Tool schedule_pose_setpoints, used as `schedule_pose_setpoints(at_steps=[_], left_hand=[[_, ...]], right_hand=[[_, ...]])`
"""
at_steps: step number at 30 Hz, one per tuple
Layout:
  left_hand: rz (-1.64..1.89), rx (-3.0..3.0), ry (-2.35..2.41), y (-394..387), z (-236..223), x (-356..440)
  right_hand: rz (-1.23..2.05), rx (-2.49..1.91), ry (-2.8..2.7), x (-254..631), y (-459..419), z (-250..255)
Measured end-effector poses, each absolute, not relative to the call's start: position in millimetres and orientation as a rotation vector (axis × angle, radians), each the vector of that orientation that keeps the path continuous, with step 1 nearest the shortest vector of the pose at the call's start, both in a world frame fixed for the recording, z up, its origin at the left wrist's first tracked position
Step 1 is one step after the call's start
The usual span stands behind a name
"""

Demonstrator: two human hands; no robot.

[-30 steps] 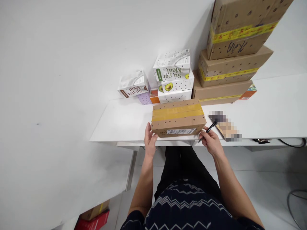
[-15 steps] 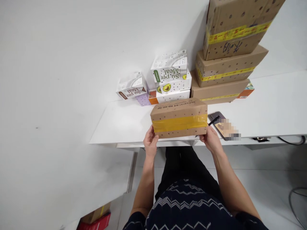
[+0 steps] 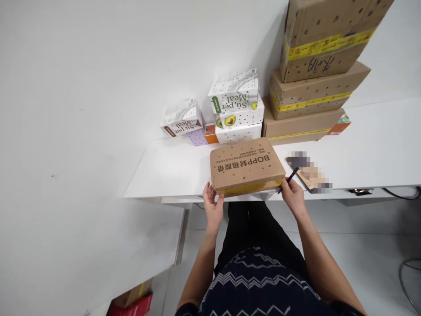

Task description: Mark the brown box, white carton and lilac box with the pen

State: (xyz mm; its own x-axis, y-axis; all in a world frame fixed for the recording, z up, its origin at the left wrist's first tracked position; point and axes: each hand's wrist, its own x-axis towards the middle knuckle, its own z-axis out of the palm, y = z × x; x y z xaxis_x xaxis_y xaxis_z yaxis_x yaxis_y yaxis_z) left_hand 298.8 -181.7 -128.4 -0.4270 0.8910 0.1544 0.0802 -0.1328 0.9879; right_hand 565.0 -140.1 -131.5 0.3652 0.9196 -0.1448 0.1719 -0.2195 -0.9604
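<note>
A brown cardboard box [image 3: 245, 160] with black dots and printed lettering lies printed face up at the front edge of the white table [image 3: 171, 171]. Yellow tape [image 3: 250, 187] runs along its near side. My left hand [image 3: 213, 208] grips the box's near left corner, thumb on the near side and fingers round the end. At the near right corner, my right hand [image 3: 292, 196] holds a black pen [image 3: 292, 174] between its fingers and touches the box. Just right of that hand rests a phone [image 3: 311, 176], partly blurred.
Behind the box stand stacked white food cartons [image 3: 235, 96] and another white carton [image 3: 182, 120]. Taped brown boxes [image 3: 305, 90] are piled at the back right, beside an orange carton [image 3: 339, 125]. A black cable [image 3: 399, 194] hangs at the table's right front.
The box has tipped down from showing its yellow-taped side to lying with its printed face up. Both hands have shifted slightly right and nearer to me, still at its corners.
</note>
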Motion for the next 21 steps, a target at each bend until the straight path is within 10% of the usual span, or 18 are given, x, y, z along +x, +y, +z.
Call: schedule_pose_setpoints(at_steps=[9,21], left_hand=[[1.914,2.106,1.689,-185.5,-90.7,317.9],[1.356,2.539,1.781,-160.7,-91.3,372.7]], right_hand=[[0.348,-1.381,-0.785,564.7,-145.4,-51.4],[0.726,-1.221,-1.305,530.1,-114.8,-34.6]])
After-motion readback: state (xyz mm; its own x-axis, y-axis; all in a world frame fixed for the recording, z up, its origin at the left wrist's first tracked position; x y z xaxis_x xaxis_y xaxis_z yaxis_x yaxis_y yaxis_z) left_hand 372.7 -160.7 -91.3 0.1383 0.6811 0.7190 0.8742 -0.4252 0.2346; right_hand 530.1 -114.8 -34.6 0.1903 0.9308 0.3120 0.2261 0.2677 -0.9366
